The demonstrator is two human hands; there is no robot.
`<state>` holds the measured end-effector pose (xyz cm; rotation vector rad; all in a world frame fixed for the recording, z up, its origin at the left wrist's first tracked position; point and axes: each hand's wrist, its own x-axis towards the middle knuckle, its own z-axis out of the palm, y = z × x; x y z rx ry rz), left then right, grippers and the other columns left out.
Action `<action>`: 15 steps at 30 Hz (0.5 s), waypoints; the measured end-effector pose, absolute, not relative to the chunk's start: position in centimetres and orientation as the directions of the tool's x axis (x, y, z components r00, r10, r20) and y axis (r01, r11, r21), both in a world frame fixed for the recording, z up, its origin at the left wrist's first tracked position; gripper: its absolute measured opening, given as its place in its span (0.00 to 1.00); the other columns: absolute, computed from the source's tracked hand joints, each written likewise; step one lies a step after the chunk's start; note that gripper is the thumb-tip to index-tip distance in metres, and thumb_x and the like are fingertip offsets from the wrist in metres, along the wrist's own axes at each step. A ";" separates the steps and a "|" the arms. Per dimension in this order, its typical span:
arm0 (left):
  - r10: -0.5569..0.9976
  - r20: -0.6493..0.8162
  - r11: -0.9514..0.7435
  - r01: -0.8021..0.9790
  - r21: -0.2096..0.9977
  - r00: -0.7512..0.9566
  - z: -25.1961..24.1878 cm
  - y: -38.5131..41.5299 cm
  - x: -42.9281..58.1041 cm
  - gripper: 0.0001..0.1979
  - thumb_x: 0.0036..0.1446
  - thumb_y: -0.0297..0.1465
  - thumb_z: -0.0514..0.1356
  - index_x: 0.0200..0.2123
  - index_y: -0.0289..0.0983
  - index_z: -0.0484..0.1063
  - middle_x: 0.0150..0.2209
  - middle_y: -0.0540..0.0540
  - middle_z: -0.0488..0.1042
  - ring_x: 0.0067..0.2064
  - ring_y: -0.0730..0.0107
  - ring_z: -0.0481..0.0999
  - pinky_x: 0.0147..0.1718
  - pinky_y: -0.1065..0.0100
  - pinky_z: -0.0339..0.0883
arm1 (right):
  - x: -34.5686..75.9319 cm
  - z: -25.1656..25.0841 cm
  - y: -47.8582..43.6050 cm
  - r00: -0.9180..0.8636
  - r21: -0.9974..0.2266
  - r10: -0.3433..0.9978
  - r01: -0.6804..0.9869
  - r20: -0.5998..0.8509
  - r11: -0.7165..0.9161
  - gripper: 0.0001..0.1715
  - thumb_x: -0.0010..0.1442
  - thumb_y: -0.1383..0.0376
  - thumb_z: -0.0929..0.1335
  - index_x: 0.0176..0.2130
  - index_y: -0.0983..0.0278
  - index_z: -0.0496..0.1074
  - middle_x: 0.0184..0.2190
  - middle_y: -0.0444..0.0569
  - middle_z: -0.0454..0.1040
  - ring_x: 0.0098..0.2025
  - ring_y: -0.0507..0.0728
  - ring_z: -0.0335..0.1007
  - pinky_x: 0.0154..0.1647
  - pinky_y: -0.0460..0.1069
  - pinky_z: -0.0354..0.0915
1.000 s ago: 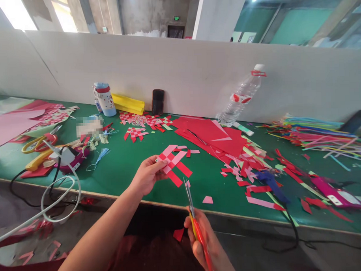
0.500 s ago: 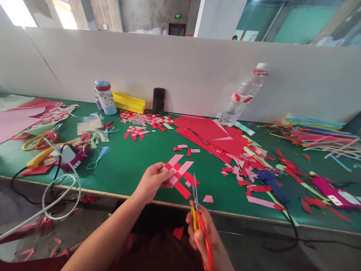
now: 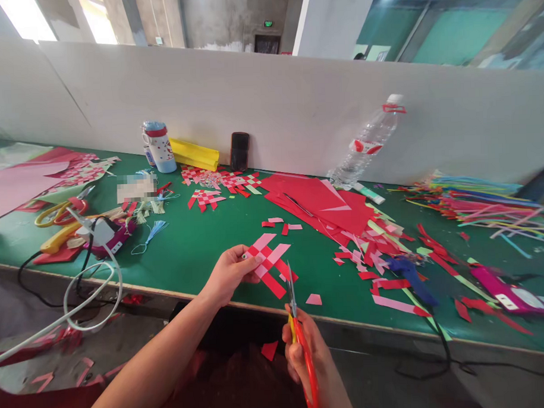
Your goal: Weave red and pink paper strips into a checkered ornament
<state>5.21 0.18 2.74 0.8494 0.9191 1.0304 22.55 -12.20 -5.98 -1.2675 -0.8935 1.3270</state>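
Note:
My left hand [image 3: 233,273] pinches one corner of a woven paper fish [image 3: 265,259] in red and pink checks, held over the near edge of the table. Loose strip ends fan out from its right side. In my right hand [image 3: 307,348] is a pair of scissors [image 3: 311,375] with red and yellow handles, blades pointing up and away from me. The blade tips are beside the red strip ends; whether they touch the paper I cannot tell. A small pink paper scrap [image 3: 314,299] lies just right of the blades.
Red paper sheets [image 3: 316,202] and many cut scraps [image 3: 372,254] lie to the right. A blue glue gun [image 3: 412,279] rests among them. Along the partition stand a clear bottle [image 3: 363,144], a phone [image 3: 239,151] and a patterned flask [image 3: 162,148]. Yellow-handled scissors [image 3: 53,214] and cables lie left.
The scissors in my right hand have shifted slightly, their tips a little left and lower beside the strips. The fish in my left hand stays almost in place; its right-hand strip ends look slightly shorter.

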 end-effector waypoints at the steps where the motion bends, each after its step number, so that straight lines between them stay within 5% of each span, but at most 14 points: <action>1: 0.947 -0.215 0.285 -0.321 0.903 0.237 2.7 0.2 5.2 0.22 0.41 0.43 0.73 0.29 0.33 0.69 0.25 0.49 0.77 0.22 0.79 0.73 0.25 0.74 0.73 | 22.5 -5.8 -12.3 0.133 -0.963 0.967 -0.190 -0.219 -0.192 0.46 0.42 0.39 0.74 0.53 0.58 0.65 0.29 0.42 0.65 0.16 0.43 0.45 0.10 0.41 0.45; 7: 0.949 -0.215 0.280 -0.307 0.909 0.231 2.2 0.6 4.9 0.22 0.42 0.42 0.73 0.30 0.33 0.69 0.24 0.49 0.76 0.22 0.78 0.73 0.24 0.75 0.72 | 22.1 -6.0 -11.9 0.152 -0.870 0.875 -0.275 -0.460 -0.409 0.52 0.33 0.37 0.75 0.51 0.58 0.65 0.22 0.38 0.64 0.11 0.43 0.44 0.07 0.42 0.43; 15: 0.972 -0.182 0.223 -0.337 0.915 0.148 1.9 1.1 4.1 0.21 0.45 0.43 0.71 0.32 0.34 0.70 0.24 0.51 0.75 0.24 0.77 0.74 0.24 0.75 0.73 | 22.4 -5.6 -12.6 0.152 -0.965 0.962 -0.170 -0.227 -0.201 0.46 0.44 0.36 0.71 0.54 0.58 0.64 0.30 0.44 0.66 0.18 0.45 0.48 0.12 0.42 0.47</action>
